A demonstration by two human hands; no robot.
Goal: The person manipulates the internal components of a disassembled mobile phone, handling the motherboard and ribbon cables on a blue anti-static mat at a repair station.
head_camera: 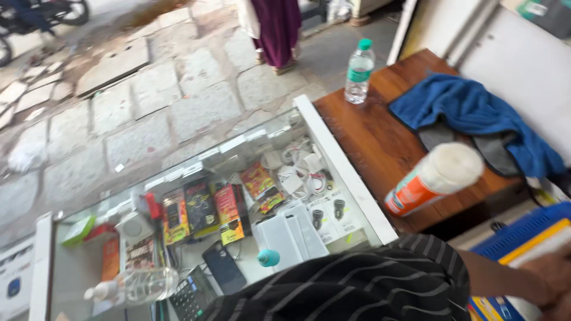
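My right hand [554, 278] reaches out to the bottom right corner from a dark striped sleeve [357, 285]. It lies on a blue, yellow and white boxed item [523, 238], and the frame edge cuts off the fingers. I cannot tell whether they grip it. My left hand is out of view. An orange and white cylindrical container [433, 178] stands tilted at the near edge of the wooden counter [369, 137], just left of my forearm.
A blue cloth [476, 113] and a green-capped water bottle [359, 70] sit on the wooden counter. A glass display case [178, 172] holds packaged accessories; on it lie a clear bottle [135, 285], a calculator [190, 299] and a dark phone [223, 267]. A person in purple [276, 30] stands on the pavement.
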